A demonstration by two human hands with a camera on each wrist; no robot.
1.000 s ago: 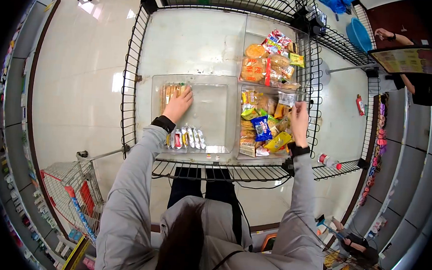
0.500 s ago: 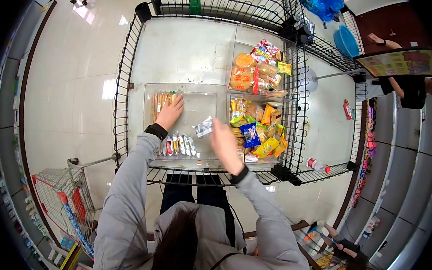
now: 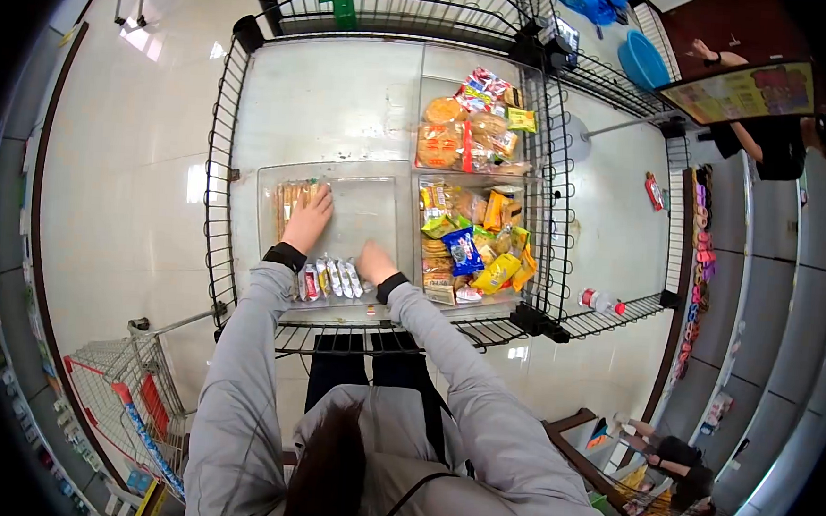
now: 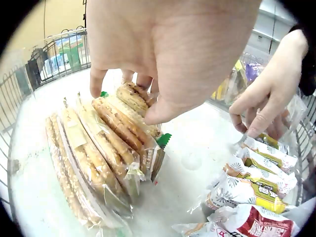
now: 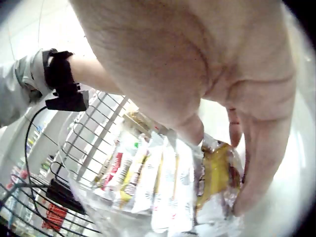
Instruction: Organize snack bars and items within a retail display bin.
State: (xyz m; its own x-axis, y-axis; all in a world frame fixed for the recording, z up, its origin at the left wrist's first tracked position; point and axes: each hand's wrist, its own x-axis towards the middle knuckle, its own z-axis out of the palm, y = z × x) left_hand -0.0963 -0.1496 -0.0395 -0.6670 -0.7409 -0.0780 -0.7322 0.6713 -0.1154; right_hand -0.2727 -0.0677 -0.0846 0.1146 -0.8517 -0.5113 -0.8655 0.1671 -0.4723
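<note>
Gripping wrapped breadsticks [image 4: 118, 123] beneath the curled left hand [image 3: 309, 220]; pinching a gold packet [image 5: 216, 175] with the right hand [image 3: 375, 263], beside white packets [image 5: 170, 182].

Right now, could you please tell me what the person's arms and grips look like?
Long grey sleeves cover both arms, ending at black wristbands. The left wristband carries a small black unit with a thin dark cable. Left grip and right grip are ungloved.

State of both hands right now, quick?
Left hand: closed, holding the end pastry packet.
Right hand: closed, holding a yellow-brown packet.
</note>
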